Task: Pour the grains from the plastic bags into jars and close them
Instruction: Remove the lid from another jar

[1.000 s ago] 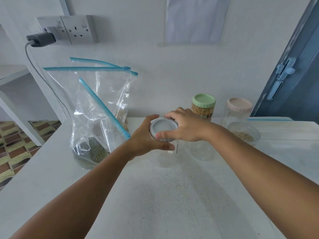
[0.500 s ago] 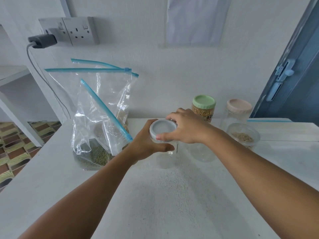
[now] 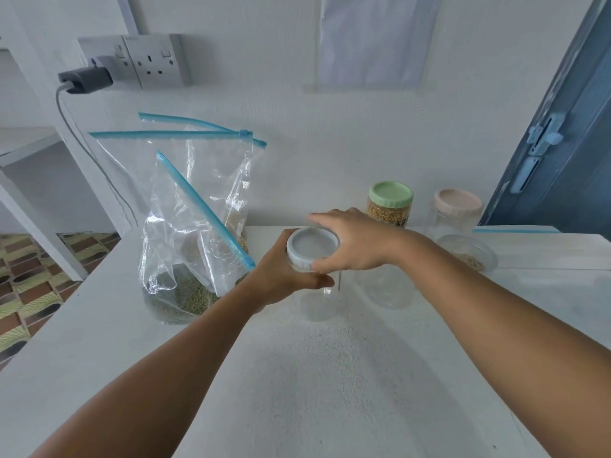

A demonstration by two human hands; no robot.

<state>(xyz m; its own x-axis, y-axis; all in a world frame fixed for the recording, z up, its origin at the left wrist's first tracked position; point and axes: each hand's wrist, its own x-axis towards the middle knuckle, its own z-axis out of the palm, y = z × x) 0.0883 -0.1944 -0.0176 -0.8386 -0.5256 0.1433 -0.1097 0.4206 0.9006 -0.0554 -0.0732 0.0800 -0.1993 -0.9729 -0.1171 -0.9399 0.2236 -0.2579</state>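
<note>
Clear empty plastic jar [image 3: 322, 292] held by left hand [image 3: 281, 276]; right hand [image 3: 357, 241] grips its grey lid [image 3: 312, 247]. Beyond, green-lidded corn jar [image 3: 390, 206] looks finished; leftward, mung-bean bag [image 3: 185, 259] remains unpoured.

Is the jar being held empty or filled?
Empty: the clear jar shows only table through its wall. Grey lid sits on top.

Two hands: left hand [image 3: 281, 276] and right hand [image 3: 357, 242], both gripping one grey-lidded jar [image 3: 312, 246]. Five jars in all. Lidded, three: that one, plus green-lidded jar [image 3: 390, 206] and pink-lidded jar [image 3: 458, 209] beyond the right hand. Lidless, two: empty jar [image 3: 386, 289] under the right wrist, grain-bottomed jar [image 3: 469, 256] right of it. Three upright bags left of the left hand: front bag [image 3: 178, 246], middle bag [image 3: 132, 166], rear bag [image 3: 185, 120].
</note>
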